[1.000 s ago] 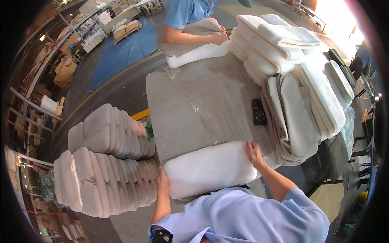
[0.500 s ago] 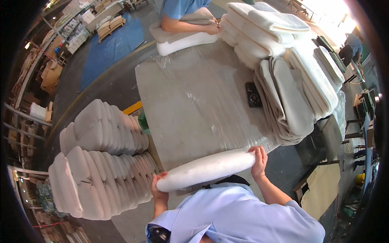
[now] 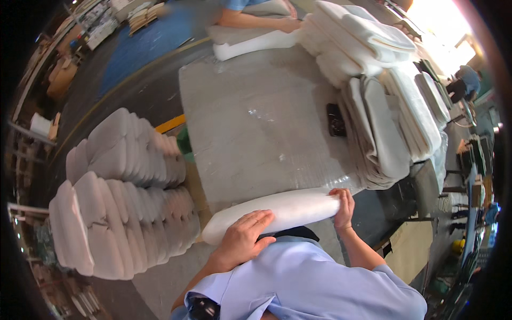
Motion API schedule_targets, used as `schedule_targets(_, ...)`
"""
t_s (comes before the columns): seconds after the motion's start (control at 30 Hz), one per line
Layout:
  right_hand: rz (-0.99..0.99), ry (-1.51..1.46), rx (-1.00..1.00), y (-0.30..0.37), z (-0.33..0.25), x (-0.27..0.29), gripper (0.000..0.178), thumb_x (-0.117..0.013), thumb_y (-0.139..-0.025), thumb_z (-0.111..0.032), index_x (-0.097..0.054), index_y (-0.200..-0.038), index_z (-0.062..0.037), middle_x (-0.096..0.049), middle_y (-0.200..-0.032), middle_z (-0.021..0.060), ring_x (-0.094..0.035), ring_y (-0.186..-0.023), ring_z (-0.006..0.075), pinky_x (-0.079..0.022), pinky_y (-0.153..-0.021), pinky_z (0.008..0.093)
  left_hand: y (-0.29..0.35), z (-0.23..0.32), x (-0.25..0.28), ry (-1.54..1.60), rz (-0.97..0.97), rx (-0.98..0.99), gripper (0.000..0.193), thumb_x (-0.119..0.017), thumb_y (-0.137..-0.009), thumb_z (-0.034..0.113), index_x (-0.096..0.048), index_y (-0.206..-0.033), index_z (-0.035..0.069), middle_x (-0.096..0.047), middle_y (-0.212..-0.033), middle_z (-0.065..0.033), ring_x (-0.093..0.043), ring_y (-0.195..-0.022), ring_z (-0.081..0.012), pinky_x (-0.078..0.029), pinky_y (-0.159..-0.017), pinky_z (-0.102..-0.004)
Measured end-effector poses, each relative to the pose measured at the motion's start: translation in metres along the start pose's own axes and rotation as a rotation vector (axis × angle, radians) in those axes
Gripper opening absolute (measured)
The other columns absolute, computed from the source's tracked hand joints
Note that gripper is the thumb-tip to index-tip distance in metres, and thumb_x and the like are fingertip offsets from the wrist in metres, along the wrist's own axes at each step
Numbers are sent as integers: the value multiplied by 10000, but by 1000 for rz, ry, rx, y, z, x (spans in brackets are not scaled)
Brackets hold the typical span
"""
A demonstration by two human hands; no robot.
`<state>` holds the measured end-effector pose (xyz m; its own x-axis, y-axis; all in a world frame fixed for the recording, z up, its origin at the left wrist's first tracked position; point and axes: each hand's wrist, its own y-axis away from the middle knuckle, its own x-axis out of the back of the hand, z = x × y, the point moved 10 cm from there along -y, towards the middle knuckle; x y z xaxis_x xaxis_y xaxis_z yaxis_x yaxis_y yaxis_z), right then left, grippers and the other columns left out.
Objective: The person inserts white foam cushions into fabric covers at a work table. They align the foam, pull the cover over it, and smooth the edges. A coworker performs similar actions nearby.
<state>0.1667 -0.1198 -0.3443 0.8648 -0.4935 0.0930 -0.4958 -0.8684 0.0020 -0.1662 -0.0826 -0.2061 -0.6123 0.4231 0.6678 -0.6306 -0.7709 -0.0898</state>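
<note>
A long, soft white cushion (image 3: 290, 209) lies at the near edge of the table, close against my body. My right hand (image 3: 344, 208) grips its right end, the fingers bent around the edge. On the near side, left of the middle, my left hand (image 3: 246, 234) rests on the cushion with its fingers stretched out. Beyond it spreads the grey tabletop (image 3: 256, 125), covered in clear plastic film. A black smartphone (image 3: 336, 120) lies toward the table's right side.
Two rows of pale cushions (image 3: 128, 224) stand at left. Folded grey fabric (image 3: 381, 128) and white padding (image 3: 357, 40) are stacked at right. Across the table, a co-worker's arm (image 3: 256, 21) reaches over a grey and white cushion (image 3: 253, 44). A blue sheet (image 3: 141, 56) covers floor behind.
My left hand has let go of the cushion's left end and moved right onto its near side. The right hand still holds the other end. The view has shifted slightly.
</note>
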Motion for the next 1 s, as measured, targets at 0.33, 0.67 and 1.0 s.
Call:
schedule_targets(0.33, -429, 166, -336, -39, -9, 34, 800, -231, -1157, -614, -485, -1595, 6, -474, -1656, 194, -394, -1562, 275, -266, -1301, 428, 7, -18, -55, -111, -203, 68, 671, -859, -801, 166, -629, -1421, 49, -672, -1430, -134, -653, -1310, -315, -570, -1062, -431)
schedule_targets(0.67, -1182, 950, -449, -16, 17, -93, 935, -224, -1045, -817, -392, -1676, -148, -278, -1761, 181, -218, -1639, 364, -163, -1342, 479, 13, -25, -69, -150, -250, 58, 678, -817, -840, 155, -580, -1463, 28, -632, -1482, -180, -628, -1339, -353, -551, -1074, -451)
schedule_targets(1.0, -779, 606, -274, -48, -37, -97, 834, -330, -1084, -742, -542, -1581, -106, -539, -1604, 199, -470, -1513, 360, -365, -1256, 466, -8, -32, -56, -107, -382, 182, 696, -817, -879, 266, -568, -1489, 42, -618, -1495, -203, -630, -1335, -369, -538, -1043, -468)
